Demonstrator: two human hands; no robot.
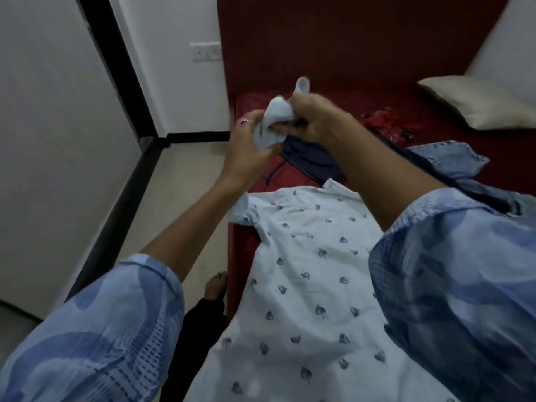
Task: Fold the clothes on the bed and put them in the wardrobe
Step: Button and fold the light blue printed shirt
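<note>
Both hands are raised above the bed (333,100). The left hand (246,143) and the right hand (313,117) both grip a small pale blue cloth (271,126), bunched between their fingers. Below the arms, a white shirt (304,285) with dark leaf prints lies spread flat on the bed. A denim garment (452,161) lies crumpled to its right, and a dark garment (310,161) lies under the hands. A pillow (475,103) rests far right.

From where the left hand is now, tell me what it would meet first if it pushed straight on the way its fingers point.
The left hand points up and right, into the small pale blue cloth it already grips, with the right hand just beyond it. Depth past them is unclear.
</note>
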